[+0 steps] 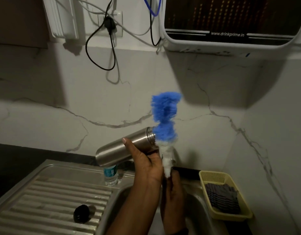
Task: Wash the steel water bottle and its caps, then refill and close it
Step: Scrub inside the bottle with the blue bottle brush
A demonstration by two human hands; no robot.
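Two hands raised above the sink (194,200). Left hand (146,160) wrapped round the steel bottle (124,148), long axis tilted, open mouth pointing up and right. Right hand (173,185) gripping the brush (165,116), bristles upright beside the mouth. Black cap (81,213) lying on the draining surface (44,200).

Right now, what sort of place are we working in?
Most likely a home kitchen sink area. A steel sink with a ribbed drainboard sits below a wall-mounted water purifier, and a yellow basket stands beside the basin. The left hand holds the steel bottle, the right hand a bottle brush.
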